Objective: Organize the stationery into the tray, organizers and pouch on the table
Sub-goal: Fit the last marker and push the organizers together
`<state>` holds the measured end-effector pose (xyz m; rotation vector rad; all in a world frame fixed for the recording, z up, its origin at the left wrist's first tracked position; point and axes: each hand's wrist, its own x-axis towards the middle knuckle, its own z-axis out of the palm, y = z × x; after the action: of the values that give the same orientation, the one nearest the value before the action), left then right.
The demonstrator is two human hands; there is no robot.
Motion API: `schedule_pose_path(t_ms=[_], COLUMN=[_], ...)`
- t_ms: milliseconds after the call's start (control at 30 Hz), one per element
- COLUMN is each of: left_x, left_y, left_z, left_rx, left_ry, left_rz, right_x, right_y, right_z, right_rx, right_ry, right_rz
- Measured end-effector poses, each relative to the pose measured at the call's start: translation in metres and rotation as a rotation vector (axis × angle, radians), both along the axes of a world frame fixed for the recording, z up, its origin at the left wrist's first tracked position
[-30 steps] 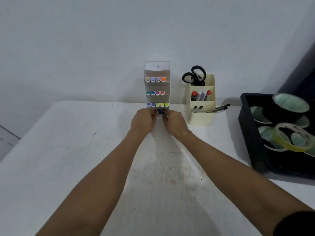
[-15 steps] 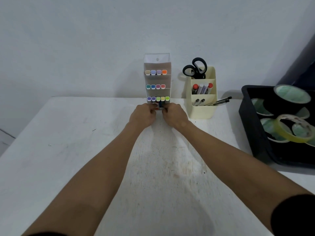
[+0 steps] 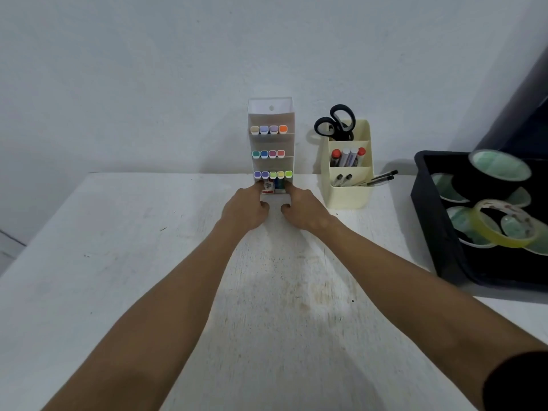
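Both hands were right down at the foot of the tall white marker organizer (image 3: 271, 149). The left hand (image 3: 246, 210) had its fingers curled against the lower left corner, the right hand (image 3: 305, 210) mirrored it on the lower right, thumbs tucked in front. Each seemed to grip the base, though the fingertips were hidden behind the knuckles, so how firm the hold was I could not tell.

The organizer stood upright at the back edge of the white table (image 3: 118, 262), against the wall, with rows of coloured marker caps (image 3: 272, 175) in its tiers and small items in the bottom slot. It looked like thin, light plastic, top-heavy and easily tipped, so low on both side walls seemed the place to take it.

Just to its right sat the cream pen holder (image 3: 348, 185) with black scissors (image 3: 336, 123) and pens. Further right, the dark tray (image 3: 427, 209) held tape rolls (image 3: 501, 226). The tabletop looked scuffed, matte, not slippery. The wall behind was plain and pale.
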<state>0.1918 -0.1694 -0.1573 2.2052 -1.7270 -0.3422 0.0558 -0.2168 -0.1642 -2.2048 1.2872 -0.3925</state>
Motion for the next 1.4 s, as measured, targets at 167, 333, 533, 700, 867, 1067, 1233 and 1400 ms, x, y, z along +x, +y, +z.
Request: schedule_pose_path(t_ms=[167,333,533,700,867,1067,1233,1400], left_x=[-0.010,-0.009,-0.005,-0.007,-0.010,-0.018,-0.022,-0.032], left_y=[-0.004,-0.005,-0.002,-0.002,0.000,0.021,0.043,0.039], left_z=[0.000,0.001,0.000,0.000,0.008,0.028,0.071,0.128], left_rx=[0.101,0.127,0.087,0.107,0.163,0.151,-0.021,-0.355], left_ry=[0.027,0.070,0.102,0.098,0.098,0.089,0.013,-0.001], left_rz=[0.004,0.005,-0.023,-0.019,-0.043,-0.033,0.082,0.110], right_x=[0.011,0.018,0.012,0.010,0.008,-0.012,-0.041,-0.068], right_y=[0.001,-0.005,-0.010,-0.010,-0.003,0.022,0.044,0.042], right_z=[0.003,0.003,-0.002,-0.002,0.003,0.035,0.087,0.147], right_rx=[0.062,0.112,0.154,0.113,0.097,0.117,-0.032,-0.236], right_ry=[0.032,0.072,0.063,0.104,0.120,-0.002,-0.092,-0.338], right_rz=[-0.007,-0.018,-0.015,-0.015,0.012,0.061,0.042,-0.074])
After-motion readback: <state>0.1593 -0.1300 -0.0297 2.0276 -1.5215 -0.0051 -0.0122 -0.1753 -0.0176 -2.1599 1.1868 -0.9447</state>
